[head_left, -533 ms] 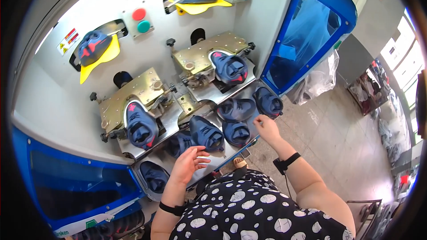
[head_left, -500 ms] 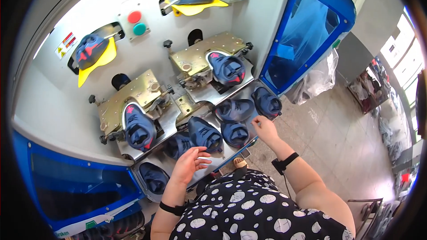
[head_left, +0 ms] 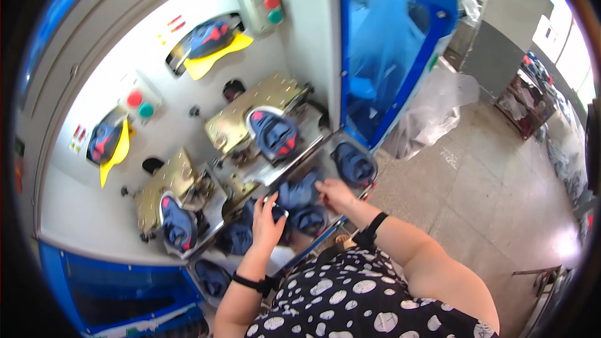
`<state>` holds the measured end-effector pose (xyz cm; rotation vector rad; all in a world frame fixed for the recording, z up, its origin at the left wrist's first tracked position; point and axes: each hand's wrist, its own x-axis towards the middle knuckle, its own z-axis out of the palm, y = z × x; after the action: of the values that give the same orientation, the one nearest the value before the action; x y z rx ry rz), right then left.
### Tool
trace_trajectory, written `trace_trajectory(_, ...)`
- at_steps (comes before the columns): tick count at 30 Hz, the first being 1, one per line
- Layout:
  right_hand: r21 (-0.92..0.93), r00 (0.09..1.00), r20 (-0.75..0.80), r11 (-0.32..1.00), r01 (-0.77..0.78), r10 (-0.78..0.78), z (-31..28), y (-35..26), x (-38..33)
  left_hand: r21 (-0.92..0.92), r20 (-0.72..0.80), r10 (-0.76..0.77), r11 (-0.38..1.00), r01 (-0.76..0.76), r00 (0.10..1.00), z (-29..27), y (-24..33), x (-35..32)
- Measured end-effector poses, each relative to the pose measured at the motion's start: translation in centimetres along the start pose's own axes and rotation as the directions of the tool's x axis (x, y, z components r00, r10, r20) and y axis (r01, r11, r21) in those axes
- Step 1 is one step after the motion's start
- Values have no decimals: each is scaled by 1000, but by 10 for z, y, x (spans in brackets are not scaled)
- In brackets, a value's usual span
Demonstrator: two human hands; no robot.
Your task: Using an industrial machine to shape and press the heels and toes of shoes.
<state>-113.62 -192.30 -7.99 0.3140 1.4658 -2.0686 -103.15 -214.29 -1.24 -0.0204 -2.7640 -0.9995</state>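
Observation:
Between my hands lies a dark blue shoe upper [head_left: 296, 193], a little blurred, on the narrow metal ledge [head_left: 285, 258]. My right hand [head_left: 338, 196] pinches its right end. My left hand [head_left: 267, 224] is at its left side, fingers apart, holding nothing that I can see. More dark blue uppers lie around: one upper [head_left: 309, 220] just below, another upper [head_left: 236, 238] left of my left hand, one upper [head_left: 354, 164] at the right end and one upper [head_left: 213, 278] at the left end. Part of the row is hidden behind my left hand.
Two brass-coloured clamp stations hold a right upper [head_left: 274, 134] and a left upper [head_left: 178, 222]. Above, two more uppers sit in wall openings over yellow guards [head_left: 219, 55]. Red and green buttons [head_left: 271, 9] are on the wall. A blue-framed door [head_left: 391, 56] stands at the right.
The view has shifted, so the machine appears further left and lower. My right hand has moved in from the ledge's right side onto an upper. My left hand has come closer to it.

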Motion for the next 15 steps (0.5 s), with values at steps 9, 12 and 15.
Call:
trace_trajectory(9, 182, 934, 353, 976, -122, 51, -28, -13, -4, 42, -21, 60, 997, -59, 998, 6, 16, 7)
trace_trajectory(12, 196, 923, 377, 966, -167, 83, -23, -19, 0, 24, 3, 53, 998, -53, 999, 9, 16, 10)
trace_trajectory(15, 210, 910, 414, 969, -133, 35, -18, -24, 4, 15, -8, 16, 1000, -16, 1000, 16, 12, 10)
